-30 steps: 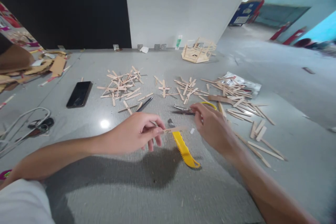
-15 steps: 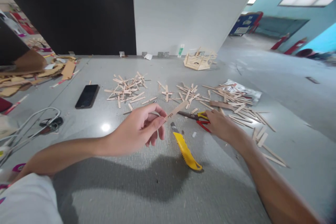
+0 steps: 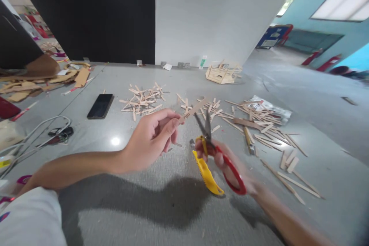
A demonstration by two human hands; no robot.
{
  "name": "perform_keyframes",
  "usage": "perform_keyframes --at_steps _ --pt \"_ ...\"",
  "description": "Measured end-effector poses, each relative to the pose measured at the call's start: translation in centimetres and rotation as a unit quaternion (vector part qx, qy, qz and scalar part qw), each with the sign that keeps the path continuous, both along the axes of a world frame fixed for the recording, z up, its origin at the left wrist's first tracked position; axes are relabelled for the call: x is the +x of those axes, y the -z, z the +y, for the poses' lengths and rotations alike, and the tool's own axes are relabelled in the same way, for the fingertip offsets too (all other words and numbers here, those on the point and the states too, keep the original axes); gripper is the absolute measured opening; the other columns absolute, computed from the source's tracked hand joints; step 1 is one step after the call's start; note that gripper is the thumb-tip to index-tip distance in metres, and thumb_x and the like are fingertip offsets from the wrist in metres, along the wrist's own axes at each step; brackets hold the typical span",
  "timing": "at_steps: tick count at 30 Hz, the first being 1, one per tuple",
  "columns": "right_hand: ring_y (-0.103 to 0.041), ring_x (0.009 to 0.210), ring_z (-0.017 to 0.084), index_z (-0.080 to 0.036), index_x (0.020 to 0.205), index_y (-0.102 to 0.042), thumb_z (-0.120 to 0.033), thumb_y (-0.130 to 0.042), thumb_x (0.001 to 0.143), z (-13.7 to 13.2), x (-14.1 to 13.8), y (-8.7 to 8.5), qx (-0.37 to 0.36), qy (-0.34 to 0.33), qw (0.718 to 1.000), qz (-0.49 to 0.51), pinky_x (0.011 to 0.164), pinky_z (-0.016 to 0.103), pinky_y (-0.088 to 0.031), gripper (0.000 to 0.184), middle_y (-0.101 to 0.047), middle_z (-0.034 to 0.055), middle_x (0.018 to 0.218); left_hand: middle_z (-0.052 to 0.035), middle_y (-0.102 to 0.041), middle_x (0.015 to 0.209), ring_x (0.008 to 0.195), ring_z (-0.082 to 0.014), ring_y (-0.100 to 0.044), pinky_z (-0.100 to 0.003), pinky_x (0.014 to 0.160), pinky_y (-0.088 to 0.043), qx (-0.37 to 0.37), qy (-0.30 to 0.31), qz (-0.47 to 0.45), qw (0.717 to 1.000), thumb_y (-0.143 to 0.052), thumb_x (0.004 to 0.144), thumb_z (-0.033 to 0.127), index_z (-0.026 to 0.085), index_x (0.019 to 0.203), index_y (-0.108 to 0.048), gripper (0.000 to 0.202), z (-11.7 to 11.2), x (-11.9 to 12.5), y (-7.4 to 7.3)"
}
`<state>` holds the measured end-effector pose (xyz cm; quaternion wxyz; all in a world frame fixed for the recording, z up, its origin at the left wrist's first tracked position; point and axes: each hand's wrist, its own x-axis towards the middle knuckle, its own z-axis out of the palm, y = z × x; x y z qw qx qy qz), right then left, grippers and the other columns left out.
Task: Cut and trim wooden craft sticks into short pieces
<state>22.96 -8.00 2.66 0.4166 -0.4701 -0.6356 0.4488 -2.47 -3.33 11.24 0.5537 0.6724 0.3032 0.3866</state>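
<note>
A grey, faintly streaked work surface (image 3: 178, 84) carries a yellow plastic utility knife (image 3: 206, 173), the landmark here. Just beyond and left of the knife, the left hand (image 3: 157, 134) pinches a flat, pale wooden stick (image 3: 195, 110) between thumb and fingers. Over the knife's right side, the right hand (image 3: 227, 147) grips metal scissors with red and yellow handles (image 3: 208, 138), blades spread near the stick. Beyond the knife lie loose heaps of pale wooden sticks (image 3: 144, 100); farther back stands an open polygonal frame of pale wood (image 3: 220, 77), before an upright black-and-white panel (image 3: 219, 15). Far left of the knife are a black rectangular phone (image 3: 100, 106) and torn brown cardboard (image 3: 43, 69). Far beyond it, rightward, rises a turquoise room wall (image 3: 325, 27).
</note>
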Motion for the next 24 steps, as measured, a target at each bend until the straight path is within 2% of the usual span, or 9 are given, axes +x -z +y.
perform_keyframes --at_steps 1,3,7,10,13,16,20,24 --pt "-0.067 0.079 0.027 -0.023 0.105 -0.072 -0.087 -0.057 0.086 -0.9 -0.7 -0.1 -0.015 -0.024 1.0 0.0 0.069 0.039 -0.058 0.068 -0.072 0.0096 0.088 0.0038 -0.056 0.07 0.048 -0.0057 -0.048 -0.017 0.043 -0.039 0.005 -0.003 0.002 1.0 -0.053 0.11 0.039 0.018 0.103 -0.061 0.024 0.0 0.0 0.0" --pt "-0.068 0.082 0.029 -0.028 0.11 -0.072 -0.085 -0.053 0.09 -2.3 -1.8 -0.2 -0.029 -0.031 0.999 0.01 0.068 0.039 -0.059 0.063 -0.072 0.0099 0.095 0.0046 -0.054 0.068 0.049 -0.006 -0.046 -0.017 0.044 -0.038 0.019 -0.007 0.01 1.0 -0.053 0.11 0.04 0.018 0.1 -0.061 0.025 -0.2 0.2 0.1" --pt "-0.068 0.088 0.03 -0.03 0.116 -0.071 -0.077 -0.053 0.096 -3.9 -2.4 -0.2 0.014 -0.029 0.999 -0.026 0.083 0.044 -0.057 0.054 -0.072 0.0103 0.101 0.0049 -0.054 0.064 0.052 -0.0072 -0.044 -0.018 0.049 -0.036 0.065 0.021 0.086 0.994 -0.054 0.109 0.04 0.017 0.097 -0.064 0.027 -0.8 0.4 0.2" --pt "-0.066 0.088 0.028 -0.028 0.128 -0.066 -0.074 -0.054 0.097 -4.3 -2.3 0.1 0.036 -0.05 0.998 -0.013 0.083 0.043 -0.058 0.056 -0.07 0.0097 0.103 0.0045 -0.056 0.063 0.052 -0.007 -0.045 -0.018 0.049 -0.034 0.074 0.061 0.141 0.985 -0.052 0.109 0.036 0.017 0.093 -0.066 0.028 -1.4 0.5 0.2" --pt "-0.066 0.092 0.027 -0.027 0.133 -0.062 -0.074 -0.054 0.098 -4.6 -2.3 0.2 0.034 -0.066 0.997 0.008 0.083 0.041 -0.058 0.059 -0.069 0.0103 0.108 0.0035 -0.06 0.064 0.053 -0.0068 -0.049 -0.017 0.049 -0.034 0.07 0.086 0.15 0.982 -0.05 0.109 0.029 0.017 0.09 -0.066 0.028 -1.9 0.6 0.2" --pt "-0.068 0.097 0.028 -0.027 0.136 -0.061 -0.075 -0.054 0.097 -4.9 -2.4 -0.2 0.035 -0.072 0.997 -0.003 0.087 0.041 -0.058 0.062 -0.069 0.0121 0.114 0.0031 -0.064 0.066 0.054 -0.006 -0.053 -0.016 0.05 -0.036 0.073 0.093 0.15 0.982 -0.05 0.108 0.024 0.016 0.089 -0.066 0.026 -2.0 0.7 0.4" --pt "-0.067 0.097 0.028 -0.027 0.134 -0.063 -0.073 -0.054 0.099 -4.9 -2.2 -0.8 0.046 -0.077 0.995 -0.038 0.089 0.04 -0.057 0.059 -0.07 0.0114 0.111 0.0035 -0.066 0.067 0.055 -0.0043 -0.053 -0.014 0.052 -0.036 0.098 0.096 0.145 0.98 -0.052 0.107 0.02 0.015 0.089 -0.068 0.024 -1.9 0.6 0.6" --pt "-0.066 0.099 0.028 -0.026 0.14 -0.06 -0.072 -0.055 0.099 -5.0 -1.9 -0.6 0.048 -0.09 0.994 -0.043 0.09 0.039 -0.056 0.062 -0.069 0.0111 0.115 0.0039 -0.068 0.067 0.055 -0.0027 -0.055 -0.012 0.052 -0.036 0.099 0.094 0.144 0.98 -0.054 0.106 0.017 0.013 0.09 -0.069 0.022 -2.0 0.6 0.8"
